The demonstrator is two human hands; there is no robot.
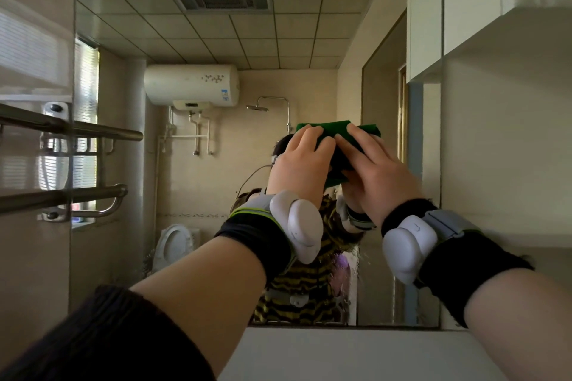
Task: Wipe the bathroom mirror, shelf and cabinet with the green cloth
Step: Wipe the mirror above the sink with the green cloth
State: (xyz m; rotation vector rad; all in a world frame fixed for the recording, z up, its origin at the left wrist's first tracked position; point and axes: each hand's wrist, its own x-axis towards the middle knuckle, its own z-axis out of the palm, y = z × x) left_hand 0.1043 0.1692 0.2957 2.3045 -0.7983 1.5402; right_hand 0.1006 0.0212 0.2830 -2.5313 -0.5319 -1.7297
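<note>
Head view shows our left hand (301,161) and right hand (376,170) raised side by side. Their fingers are fairly straight and close together, laid over the green cloth (335,128) and pressing it flat against the mirror (216,170). We cannot see the thumbs well enough to say whether they tuck under the fabric. The cloth sits bunched beneath our fingertips, its long axis running left to right, with one edge showing above the fingers and a dark fold between the hands. Both hands are on it, so neither is nearer. It lies at mid-height in the right part of the glass. Most of the mirror stretches away to the left and downward, where wet streaks (349,266) show below the wrists. We judge the next stroke runs that way. The cabinet (464,9) hangs up and to the right, closest to our right hand. A white ledge (340,356) runs below the mirror.
</note>
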